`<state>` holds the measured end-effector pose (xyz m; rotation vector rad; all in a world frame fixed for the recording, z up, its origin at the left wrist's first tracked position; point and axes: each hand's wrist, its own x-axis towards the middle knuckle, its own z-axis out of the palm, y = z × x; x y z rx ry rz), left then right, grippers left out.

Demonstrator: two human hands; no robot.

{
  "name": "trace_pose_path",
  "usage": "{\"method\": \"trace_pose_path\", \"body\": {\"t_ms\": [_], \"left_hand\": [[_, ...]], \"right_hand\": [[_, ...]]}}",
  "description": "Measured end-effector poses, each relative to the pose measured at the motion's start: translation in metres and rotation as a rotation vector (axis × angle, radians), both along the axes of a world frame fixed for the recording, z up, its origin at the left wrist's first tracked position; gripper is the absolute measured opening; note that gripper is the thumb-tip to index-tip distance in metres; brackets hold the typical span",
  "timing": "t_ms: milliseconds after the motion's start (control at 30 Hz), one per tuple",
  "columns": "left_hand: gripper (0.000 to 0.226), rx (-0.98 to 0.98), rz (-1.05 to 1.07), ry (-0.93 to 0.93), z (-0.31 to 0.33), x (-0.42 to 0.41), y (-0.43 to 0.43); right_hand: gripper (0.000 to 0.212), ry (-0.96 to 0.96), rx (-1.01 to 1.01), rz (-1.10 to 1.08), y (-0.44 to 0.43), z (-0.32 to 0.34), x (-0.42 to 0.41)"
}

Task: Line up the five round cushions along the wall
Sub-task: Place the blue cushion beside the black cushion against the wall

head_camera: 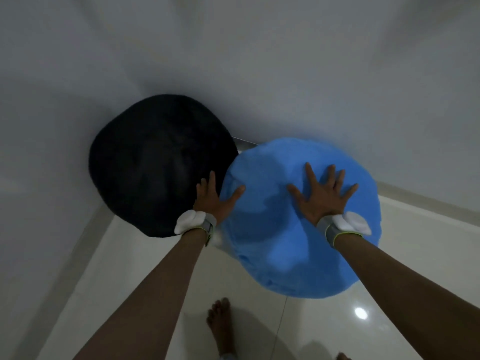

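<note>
Blue cushion [298, 229] is sitting just right of the black cushion [155, 165], touching it, with left hand [215, 198] and right hand [323, 194] pressing it, fingers flat and spread. Uneven pushing is probably risking overlap there.

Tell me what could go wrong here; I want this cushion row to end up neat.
The blue cushion butts against the black cushion, so more pushing may shift the black one.
The left hand and right hand press flat, gripping nothing; the blue cushion could slump once released.
The floor looks glossy, so its base may slide.
</note>
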<state>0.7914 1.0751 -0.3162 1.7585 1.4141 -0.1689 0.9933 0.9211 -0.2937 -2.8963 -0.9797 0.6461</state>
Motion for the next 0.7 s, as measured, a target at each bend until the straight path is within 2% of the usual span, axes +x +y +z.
{"method": "trace_pose_path", "body": {"t_ms": [233, 333, 500, 700], "left_hand": [[0.108, 0.113, 0.469, 0.051, 0.023, -0.094, 0.043], [0.104, 0.099, 0.657, -0.03, 0.02, -0.133, 0.085], [0.105, -0.001, 0.762, -0.067, -0.001, -0.19, 0.169], [0.116, -0.146, 0.806, -0.129, -0.027, -0.206, 0.241]], "right_hand": [[0.082, 0.035, 0.11, 0.222, 0.108, 0.006, -0.086], [0.087, 0.079, 0.166, 0.238, 0.159, -0.007, -0.134], [0.097, 0.178, 0.268, 0.143, 0.24, -0.034, -0.208], [0.107, 0.185, 0.322, -0.035, 0.283, -0.051, -0.231]]}}
